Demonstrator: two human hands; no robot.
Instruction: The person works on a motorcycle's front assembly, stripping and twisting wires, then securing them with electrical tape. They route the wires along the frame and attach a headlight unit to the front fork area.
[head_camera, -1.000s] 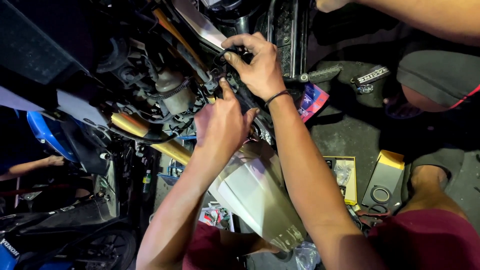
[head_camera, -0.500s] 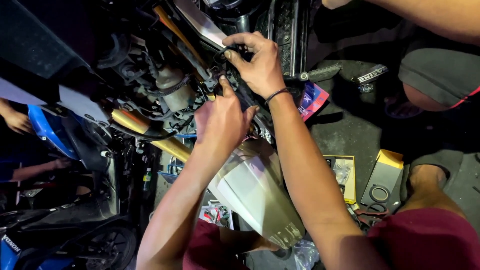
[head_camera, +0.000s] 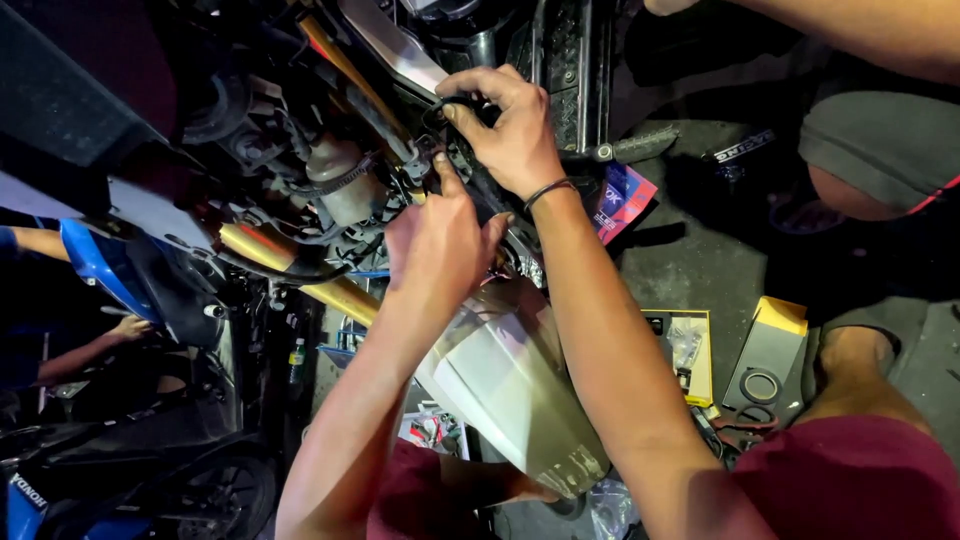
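Black hose (head_camera: 448, 102) steeply upright, right hand (head_camera: 510, 130)

single head-worn view, looking steeply down and slightly forward from above the person's own forearms. close range: left hand (head_camera: 440, 240) and right hand (head_camera: 510, 130) sit upper centre, arms running in from the bottom edge. frame faces into the motorcycle's engine area (head_camera: 340, 180) at top, floor (head_camera: 700, 250) to the right, person's knee (head_camera: 850, 480) bottom right. no second view to overlap with.
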